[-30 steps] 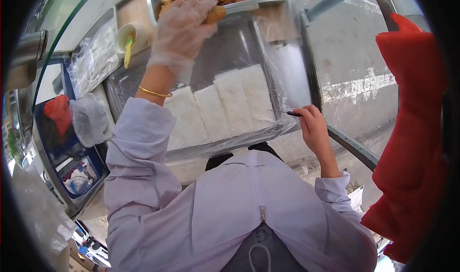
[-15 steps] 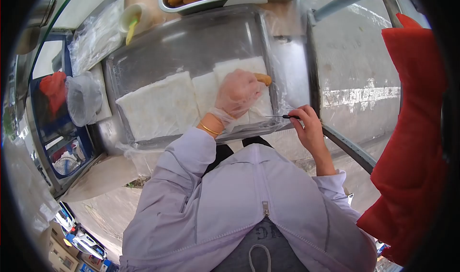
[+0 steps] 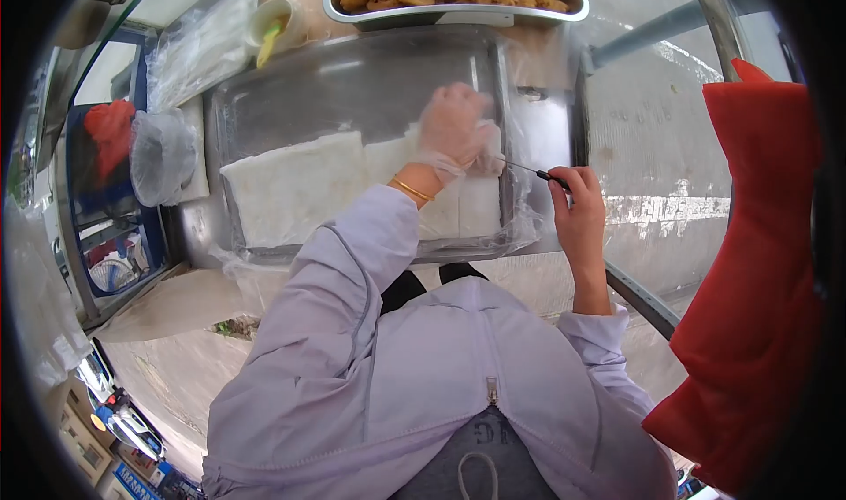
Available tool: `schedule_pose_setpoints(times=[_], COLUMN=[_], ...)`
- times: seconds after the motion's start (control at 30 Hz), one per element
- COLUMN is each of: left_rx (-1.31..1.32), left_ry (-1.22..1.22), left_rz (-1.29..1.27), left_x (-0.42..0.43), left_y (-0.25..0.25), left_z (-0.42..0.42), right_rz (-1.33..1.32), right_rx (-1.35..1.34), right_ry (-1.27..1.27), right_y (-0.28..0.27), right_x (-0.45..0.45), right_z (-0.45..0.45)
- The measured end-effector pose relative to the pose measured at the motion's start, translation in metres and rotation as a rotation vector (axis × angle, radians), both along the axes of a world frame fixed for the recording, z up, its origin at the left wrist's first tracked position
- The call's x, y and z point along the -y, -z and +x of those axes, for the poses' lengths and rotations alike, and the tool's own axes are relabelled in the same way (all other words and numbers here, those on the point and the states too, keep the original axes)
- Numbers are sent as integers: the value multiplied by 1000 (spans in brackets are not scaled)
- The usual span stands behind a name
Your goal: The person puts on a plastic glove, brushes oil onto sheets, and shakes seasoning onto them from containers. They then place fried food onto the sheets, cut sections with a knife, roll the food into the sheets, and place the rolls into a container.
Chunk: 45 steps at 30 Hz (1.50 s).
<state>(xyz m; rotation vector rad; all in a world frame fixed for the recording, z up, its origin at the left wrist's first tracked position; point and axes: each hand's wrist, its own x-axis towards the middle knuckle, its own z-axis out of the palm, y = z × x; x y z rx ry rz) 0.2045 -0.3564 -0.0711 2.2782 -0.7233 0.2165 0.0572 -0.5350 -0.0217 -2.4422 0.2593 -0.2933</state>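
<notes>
My left hand (image 3: 454, 130), in a clear plastic glove, is over the right end of a row of white flat slabs (image 3: 300, 187). Motion smears its fingers, so I cannot make out anything in them. A metal tray (image 3: 352, 81) lined with clear plastic carries the slabs along its near side. At the tray's right rim, my bare right hand (image 3: 577, 205) is closed around the black handle of a thin metal tool (image 3: 548, 177). Its slim shaft points left, with the tip close to my left hand.
Behind stands a steel pan (image 3: 454, 14) of brown fried pieces. A white cup (image 3: 280, 24) with a yellow-green utensil and some plastic bags (image 3: 163, 165) are at the left. Red cloth (image 3: 749, 262) hangs at the right, beside a metal frame bar (image 3: 643, 297).
My left hand has moved away from me, and the brown piece by its fingers is out of sight. My right hand has raised the tool farther up along the tray's right rim.
</notes>
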Motion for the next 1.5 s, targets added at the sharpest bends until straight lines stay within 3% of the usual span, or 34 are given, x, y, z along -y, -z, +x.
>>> schedule_pose_setpoints(times=[0.03,0.1,0.13,0.2,0.23,0.3,0.43,0.5,0.53,0.6,0.63,0.7,0.73,0.8,0.83,0.87,0.93,1.07,1.13,1.17,1.23,1.27,1.37,1.43,1.47,1.5], left_rx=[10,66,66,-332,-329,-844,-712,71,74,190,191,-433,-435,-743,-522,-523,173,142,204,190,-190,-200,-94,-196,-201,-445], left_ry=[-11,479,476,368,369,362,205,214,215,479,477,294,293,265,190,189,311,543,242,253,199,201,241,162,163,239], left_rz=[-1,52,52,286,286,367,629,232,233,195,194,-114,-116,302,502,500,174,218,249,247,384,383,229,-263,-259,-246], left_x=[-5,-17,-16,-11,-11,-9,-12,-26,-31,-35,-35,-34,-31,-24,-20,-19,-18,-20,-18,-16,-12,-11,-16,-19,-18,-19], left_y=[-3,-9,-3,0,-8,-32,-48,-24,-6,18,20,21,9,-15,-26,-22,-7,20,16,14,11,17,24,5,-6,-23], left_z=[-2,-15,-18,-24,-21,-13,-17,-25,-26,-25,-22,-16,-4,24,24,24,22,1,5,9,22,26,36,42,42,39], right_rz=[3,39,76,85,92,50,-103,-90,-79,-96,-112,-92,-71,-112,-154,-155,-181,-104,69,88,84,83,105,103,108,115], right_rx=[-8,-13,-29,3,39,42,-5,-20,-41,-46,-54,-30,-11,26,71,69,61,48,-3,-53,-93,-120,-167,-167,-171,-164], right_ry=[3,8,18,39,68,31,-55,-52,-49,-55,-61,-11,39,40,40,39,58,89,48,-13,-86,-170,-187,-194,-192,-200], right_y=[1,-2,-4,-3,-3,-6,-3,-2,-2,1,2,2,3,2,0,-2,-5,-2,-1,0,5,8,18,20,20,20], right_x=[-2,1,1,1,0,-4,-6,-6,-5,-3,-2,0,-1,-3,-4,-5,-7,0,-2,-2,-6,-8,-10,-8,-7,-5], right_z=[3,4,3,3,4,9,19,21,21,21,21,22,22,27,30,32,34,13,-7,-17,-35,-42,-56,-61,-62,-62])
